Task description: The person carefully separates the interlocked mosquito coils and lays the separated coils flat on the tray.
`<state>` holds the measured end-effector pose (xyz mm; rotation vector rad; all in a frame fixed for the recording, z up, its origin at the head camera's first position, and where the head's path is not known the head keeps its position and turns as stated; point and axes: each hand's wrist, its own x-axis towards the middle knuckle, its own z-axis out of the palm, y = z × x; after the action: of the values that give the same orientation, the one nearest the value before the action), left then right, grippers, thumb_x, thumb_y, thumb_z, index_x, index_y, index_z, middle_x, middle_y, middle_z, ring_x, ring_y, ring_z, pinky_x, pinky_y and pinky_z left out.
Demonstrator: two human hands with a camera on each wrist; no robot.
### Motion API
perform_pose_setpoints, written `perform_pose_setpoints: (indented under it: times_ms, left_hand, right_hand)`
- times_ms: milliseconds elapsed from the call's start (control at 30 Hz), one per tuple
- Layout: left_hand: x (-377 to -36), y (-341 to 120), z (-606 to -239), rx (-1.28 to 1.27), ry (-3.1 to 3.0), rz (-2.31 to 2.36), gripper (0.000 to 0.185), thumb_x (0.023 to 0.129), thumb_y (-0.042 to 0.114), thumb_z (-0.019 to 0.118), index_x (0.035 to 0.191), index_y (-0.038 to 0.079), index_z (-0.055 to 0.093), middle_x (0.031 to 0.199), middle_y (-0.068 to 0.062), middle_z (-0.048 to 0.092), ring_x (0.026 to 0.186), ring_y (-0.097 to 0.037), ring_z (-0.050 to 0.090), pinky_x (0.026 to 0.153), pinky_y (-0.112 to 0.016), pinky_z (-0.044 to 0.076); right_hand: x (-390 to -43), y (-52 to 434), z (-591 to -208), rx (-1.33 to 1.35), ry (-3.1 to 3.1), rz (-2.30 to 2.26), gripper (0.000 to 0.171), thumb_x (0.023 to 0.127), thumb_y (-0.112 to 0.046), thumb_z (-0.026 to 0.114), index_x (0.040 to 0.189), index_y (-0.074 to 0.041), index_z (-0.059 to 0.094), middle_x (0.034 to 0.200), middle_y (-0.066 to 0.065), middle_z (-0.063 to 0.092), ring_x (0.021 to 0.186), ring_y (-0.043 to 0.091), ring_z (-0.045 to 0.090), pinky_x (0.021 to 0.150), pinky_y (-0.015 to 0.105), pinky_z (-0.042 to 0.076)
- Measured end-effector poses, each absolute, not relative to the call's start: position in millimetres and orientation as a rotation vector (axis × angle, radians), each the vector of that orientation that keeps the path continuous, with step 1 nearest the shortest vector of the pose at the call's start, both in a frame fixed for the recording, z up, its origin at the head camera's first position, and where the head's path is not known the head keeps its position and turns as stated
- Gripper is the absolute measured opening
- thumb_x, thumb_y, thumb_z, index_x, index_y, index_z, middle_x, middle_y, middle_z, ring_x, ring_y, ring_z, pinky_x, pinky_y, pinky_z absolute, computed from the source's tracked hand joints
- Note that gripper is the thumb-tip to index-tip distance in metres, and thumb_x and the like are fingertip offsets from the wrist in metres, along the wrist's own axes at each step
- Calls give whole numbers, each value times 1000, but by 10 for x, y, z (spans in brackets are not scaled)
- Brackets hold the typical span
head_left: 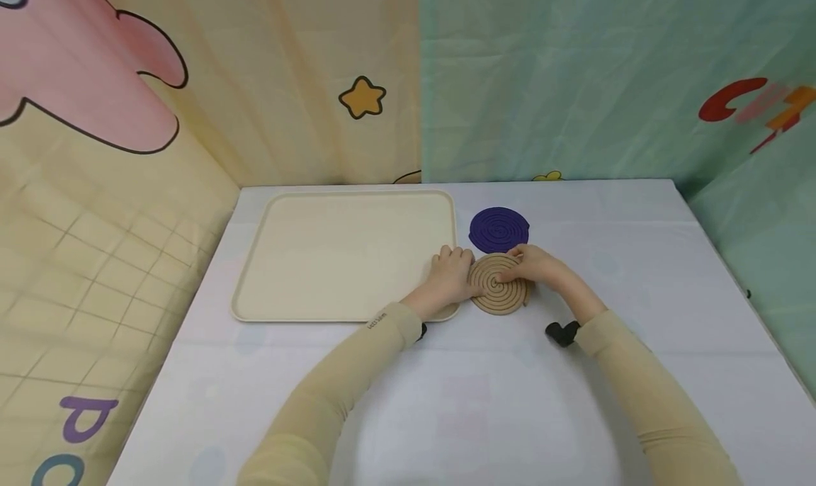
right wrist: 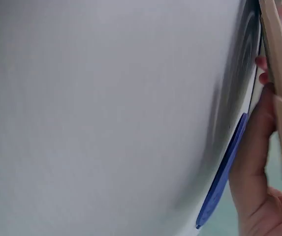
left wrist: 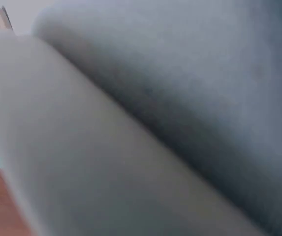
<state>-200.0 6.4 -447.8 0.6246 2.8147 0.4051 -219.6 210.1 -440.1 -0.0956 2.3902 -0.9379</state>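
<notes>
Both hands on tan spiral mat [head_left: 499,284]: left hand [head_left: 451,273] grips its edge by the tray [head_left: 344,256], right hand [head_left: 534,263] fingers curl over it (purple mat [head_left: 499,229] just behind), steadying it flat

White-covered table [head_left: 446,401]; yellow cartoon backdrop [head_left: 255,82] left, green backdrop [head_left: 574,82] right

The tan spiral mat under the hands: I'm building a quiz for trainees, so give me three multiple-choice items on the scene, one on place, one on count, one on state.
1. Where does the round tan spiral mat lie?
A on the tray
B right of the cream rectangular plastic tray
C on the floor
2. How many round spiral mats are there?
A one
B two
C four
3. The tray is
A bare
B stacked with mats
C upside down

B: it lies on the white table beside the tray's right edge.
B: tan, plus the round purple spiral mat.
A: nothing lies inside it.
</notes>
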Motion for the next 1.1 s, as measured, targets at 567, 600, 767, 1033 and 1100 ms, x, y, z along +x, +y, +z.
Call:
perform_pose_setpoints:
  times_ms: [567,600,767,1033,1100]
  left_hand:
    - [-2092,-122,-4256,262,2260,1527,62,83,27,80,131,7,47,120,-17,66,97,-21,68,90,-29,53]
    - [-2081,-137,-4241,232,2225,1572,62,83,27,80,132,8,47,119,-17,67,94,-21,69,90,-28,54]
    - [-2000,-244,-4172,85,2116,1761,64,83,31,79,138,14,52,119,-10,69,102,-17,67,97,-29,51]
    - [-1853,-403,-4140,-123,2060,2028,65,81,29,81,138,14,54,127,-6,66,117,-18,62,105,-32,47]
    - [-1831,-436,-4149,-163,2060,2087,62,81,29,81,135,13,56,126,-6,66,115,-17,63,102,-30,49]
  right_hand:
    - [-2138,2031,-4188,-26,1846,-1602,48,97,-16,60,135,9,42,85,0,73,76,11,72,71,23,59]
    - [-2123,2008,-4167,-31,1827,-1632,47,98,-14,59,135,9,42,85,0,73,76,11,72,70,23,59]
    - [-2057,1805,-4064,-65,1744,-1843,40,98,-10,57,133,5,43,89,-2,74,78,10,72,71,22,59]
    - [-1991,1467,-4031,-34,1725,-1990,41,97,-11,59,133,4,45,89,-6,72,80,5,70,72,18,56]
    - [-1986,1397,-4053,-43,1715,-2007,44,98,-11,58,135,6,43,90,-6,71,81,5,69,74,18,56]
